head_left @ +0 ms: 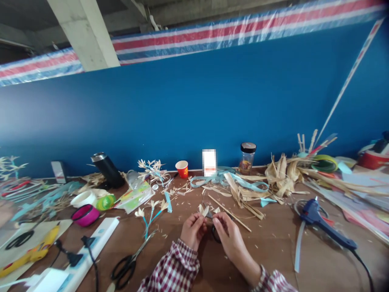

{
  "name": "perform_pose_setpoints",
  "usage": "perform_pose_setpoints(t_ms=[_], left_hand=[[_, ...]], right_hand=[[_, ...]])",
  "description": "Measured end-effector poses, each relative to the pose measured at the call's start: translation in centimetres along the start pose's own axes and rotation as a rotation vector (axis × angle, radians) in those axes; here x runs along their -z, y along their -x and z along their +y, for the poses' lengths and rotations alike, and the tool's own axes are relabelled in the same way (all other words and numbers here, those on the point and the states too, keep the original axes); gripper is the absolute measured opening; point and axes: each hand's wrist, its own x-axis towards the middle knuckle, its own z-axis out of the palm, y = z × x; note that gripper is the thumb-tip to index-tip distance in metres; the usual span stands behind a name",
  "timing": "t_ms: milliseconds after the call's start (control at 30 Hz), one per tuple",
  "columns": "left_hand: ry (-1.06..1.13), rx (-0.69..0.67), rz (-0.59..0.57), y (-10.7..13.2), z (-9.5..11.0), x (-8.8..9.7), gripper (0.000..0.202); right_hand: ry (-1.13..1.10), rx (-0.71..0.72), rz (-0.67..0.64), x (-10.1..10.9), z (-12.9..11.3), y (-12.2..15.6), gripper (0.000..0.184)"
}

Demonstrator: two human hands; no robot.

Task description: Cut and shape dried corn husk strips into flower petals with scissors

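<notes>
My left hand is closed in a pinch on a small pale husk flower, whose petals stick up above the fingertips. Close beside it, my right hand pinches a small pale husk piece. A grey pointed thing shows between the two sets of fingertips; I cannot tell what it is. Under my right hand a black loop shows in part, like a scissors handle. To the left, a blue-stemmed stalk with husk flowers lies on the table, near a pair of black-handled scissors.
A blue glue gun with a cord lies at right. Dried corn husks, blue ribbon, a lidded jar and a red paper cup stand behind. A white power strip and yellow glue gun are at left.
</notes>
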Motion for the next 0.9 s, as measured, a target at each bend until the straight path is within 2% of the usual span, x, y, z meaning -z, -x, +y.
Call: perform_pose_setpoints(t_ms=[100,233,300,433,567,733,900], left_hand=[[-0.028,0.056,0.027,-0.2,-0.4,-1.3,0.035],[-0.129,0.049,-0.081,-0.7,-1.6,-2.6,0.031],[-0.204,0.019,-0.115,-0.9,-2.1,-2.6,0.028],[-0.351,0.000,-0.112,-0.9,-2.6,-1.8,0.027],[-0.394,0.081,-0.079,-0.6,-2.5,-1.4,0.030],[-0.374,0.168,-0.056,-0.1,-1.9,-1.6,0.029],[-0.290,0.233,0.038,0.2,-1.7,-1.9,0.034]], right_hand=[[-0.123,-0.066,0.010,0.2,-0.3,0.2,0.026],[-0.203,-0.107,0.035,0.7,-0.3,-0.2,0.024],[-0.234,-0.132,0.044,0.8,0.1,-0.5,0.022],[-0.337,-0.202,0.042,0.7,0.9,-1.1,0.023],[-0.441,-0.260,0.056,0.6,0.8,-1.2,0.027],[-0.596,-0.347,0.027,0.6,0.2,-1.1,0.031],[-0.545,-0.359,0.033,0.6,0.0,-1.1,0.032]])
